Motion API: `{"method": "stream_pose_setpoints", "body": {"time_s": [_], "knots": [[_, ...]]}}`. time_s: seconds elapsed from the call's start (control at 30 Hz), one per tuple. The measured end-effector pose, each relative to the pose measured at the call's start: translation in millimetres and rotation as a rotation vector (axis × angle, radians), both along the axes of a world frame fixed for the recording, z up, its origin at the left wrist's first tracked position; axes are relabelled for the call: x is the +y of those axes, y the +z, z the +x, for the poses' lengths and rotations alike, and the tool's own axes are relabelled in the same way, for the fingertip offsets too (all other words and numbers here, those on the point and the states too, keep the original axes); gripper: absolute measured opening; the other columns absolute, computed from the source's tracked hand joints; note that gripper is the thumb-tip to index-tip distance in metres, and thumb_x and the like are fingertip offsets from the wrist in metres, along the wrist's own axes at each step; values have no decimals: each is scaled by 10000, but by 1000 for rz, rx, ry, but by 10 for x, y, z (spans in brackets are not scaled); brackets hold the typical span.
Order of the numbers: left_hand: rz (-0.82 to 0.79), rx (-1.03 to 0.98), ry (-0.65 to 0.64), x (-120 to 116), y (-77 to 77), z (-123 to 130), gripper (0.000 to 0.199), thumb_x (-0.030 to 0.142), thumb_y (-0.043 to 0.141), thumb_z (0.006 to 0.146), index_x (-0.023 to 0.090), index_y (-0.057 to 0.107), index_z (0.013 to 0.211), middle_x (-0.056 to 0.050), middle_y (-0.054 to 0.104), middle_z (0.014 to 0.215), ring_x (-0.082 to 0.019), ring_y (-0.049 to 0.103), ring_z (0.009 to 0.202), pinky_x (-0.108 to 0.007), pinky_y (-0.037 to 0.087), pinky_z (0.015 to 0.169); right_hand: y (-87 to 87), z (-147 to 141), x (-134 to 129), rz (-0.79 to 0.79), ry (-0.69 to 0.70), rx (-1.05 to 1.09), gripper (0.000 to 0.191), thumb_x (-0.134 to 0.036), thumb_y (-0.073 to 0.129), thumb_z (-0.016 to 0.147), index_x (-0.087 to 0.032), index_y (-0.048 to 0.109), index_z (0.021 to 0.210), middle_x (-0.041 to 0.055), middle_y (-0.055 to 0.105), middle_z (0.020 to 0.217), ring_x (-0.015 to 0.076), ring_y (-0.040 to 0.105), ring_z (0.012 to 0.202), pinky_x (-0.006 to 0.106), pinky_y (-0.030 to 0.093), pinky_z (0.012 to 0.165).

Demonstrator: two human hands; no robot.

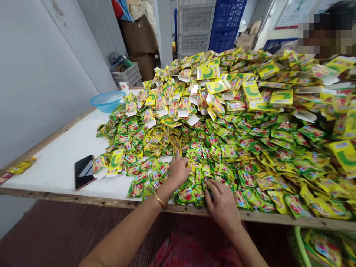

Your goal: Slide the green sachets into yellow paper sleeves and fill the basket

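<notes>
Small green sachets (185,194) with red fruit pictures lie in a thick layer around both hands. My left hand (179,171), with a gold bangle at its wrist, reaches in among them. Its fingers are bent and pressed together at the edge of the pile; what they hold, if anything, is hidden. To its right, my right hand (222,200) rests over the sachets near the table's front edge, fingers stretched out and thumb apart. Yellow sachets (164,139) are mixed in just beyond my left hand. Behind them rises a heap of yellow-and-green cardboard boxes (208,72), many with open flaps.
A phone (84,172) lies on the white table (55,159), left of the sachets. Behind it stand a blue basin (107,102) and a white cup (124,86). Plastic crates (196,27) are stacked at the back. A person (330,33) is at the far right. A green-rimmed basket (300,244) sits below.
</notes>
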State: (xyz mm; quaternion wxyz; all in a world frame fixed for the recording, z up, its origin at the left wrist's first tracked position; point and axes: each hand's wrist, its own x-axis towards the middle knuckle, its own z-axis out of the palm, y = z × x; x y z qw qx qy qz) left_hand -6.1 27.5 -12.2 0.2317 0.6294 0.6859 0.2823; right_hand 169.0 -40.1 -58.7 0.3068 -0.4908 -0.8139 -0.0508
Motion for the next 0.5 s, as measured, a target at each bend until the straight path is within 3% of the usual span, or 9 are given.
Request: {"method": "stream_pose_setpoints", "body": {"time_s": [0.07,0.13,0.23,0.37,0.5], "knots": [[-2,149,-42,-20,16,65,130,132,602,684,181,503,618,-3,517,708,-164,472,747,-287,358,724,0,0,-3,-11,-10,8,269,-279,411,915,-160,577,1090,89,622,1059,204,542,985,358,401,867],[3,148,-60,-49,19,80,179,127,583,692,184,448,589,18,479,658,-143,443,683,-272,341,685,-5,5,-11,-14,-15,19,266,-277,414,914,-161,578,1088,88,625,1055,204,546,982,360,404,864],[87,-26,3,-118,-5,10,237,134,557,679,189,359,562,47,398,609,-114,385,614,-237,298,604,-26,30,-30,21,-1,52,255,-278,418,915,-175,575,1087,78,631,1045,202,557,968,364,410,855],[146,-307,152,-216,-50,-276,230,183,524,653,200,313,562,67,332,576,-97,328,559,-214,276,552,8,62,43,84,28,138,245,-297,438,911,-211,561,1105,69,633,1052,197,571,973,364,427,843],[176,-420,274,-333,-100,-611,200,255,537,595,208,346,562,70,329,556,-102,336,547,-218,293,540,288,-18,388,133,76,171,247,-268,449,899,-217,558,1115,67,632,1061,202,573,990,380,433,863]]}}
